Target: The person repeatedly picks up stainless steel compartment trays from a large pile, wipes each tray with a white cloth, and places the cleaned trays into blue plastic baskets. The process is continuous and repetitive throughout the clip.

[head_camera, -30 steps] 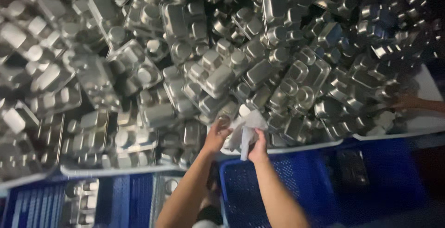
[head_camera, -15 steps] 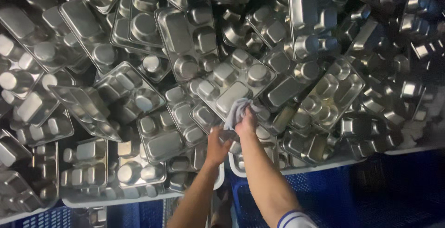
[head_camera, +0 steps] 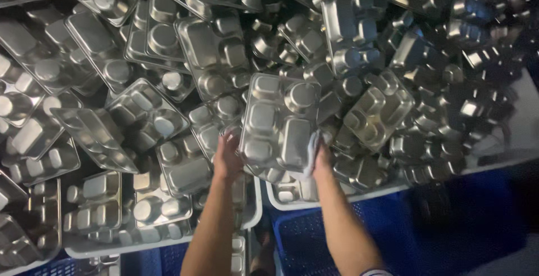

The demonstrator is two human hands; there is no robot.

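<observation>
Overhead, 2 hands lift 1 steel tray (head_camera: 279, 122) clear of a heap of trays (head_camera: 151, 74) that fills nearly the whole view. The left hand (head_camera: 227, 158) is curled around the tray's left edge near its near corner, fingers tucked behind the metal. The right hand (head_camera: 321, 161) grips the near right corner through a white cloth (head_camera: 310, 153) bunched between palm and rim, so the fingers are closed on cloth and tray together. The tray shows its underside, with 5 raised compartment bumps: 1 round one at the far right, the rest squarish or oblong. Its long axis runs near to far, tipped slightly so the far end leans right. Its far short edge overlaps the trays behind it; I cannot tell whether it touches them. Open room is scarce: trays lie tilted and overlapping on the left, right and far sides, many with corners sticking up. The only freer space is on the near side, where the forearms come in. There the heap ends at the white rims of 2 tubs (head_camera: 255, 211), with a narrow gap between them. Nearer still is a blue crate (head_camera: 314, 237) with mesh walls, to the right of the arms.
</observation>
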